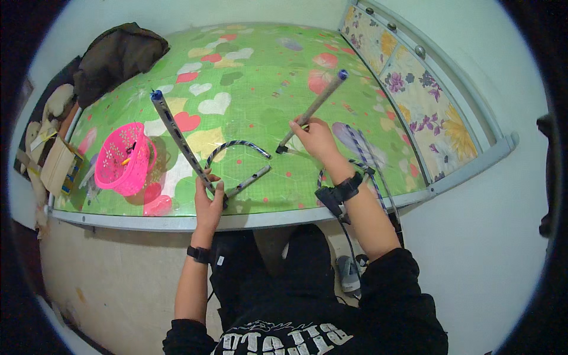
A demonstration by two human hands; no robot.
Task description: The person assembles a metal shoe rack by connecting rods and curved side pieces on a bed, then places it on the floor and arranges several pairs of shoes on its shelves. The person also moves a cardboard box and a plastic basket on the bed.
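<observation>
The step in hand appears to be holding and positioning 2 separate tube pieces over the metal-framed bed (322,220), whose green cover (254,100) carries hearts. The next move seems to call for a steady grip on both and for controlling the angle of their lower ends, since each tube rises at a slant and could swing.

The left hand (208,198) is closed around the lower part of a dark, mottled tube (177,131); its blue-tipped end leans up and to the left. By that hand, near the bed's front edge, is a black fitting (224,202), with a short patterned tube (253,177) running from it toward the upper right. Whether the fitting joins these 2 pieces firmly, I cannot tell.

The right hand (316,137) is nearly closed, thumb and fingers pinching a grey tube (319,99) below its middle. Its blue-tipped end points to the upper right, and its black end piece (280,150) is low, at or just above the cover.

Between the hands lies a curved, striped tube (239,142), its right end near that black end piece but apart from it. A pink basket (124,160) stands to the left.
</observation>
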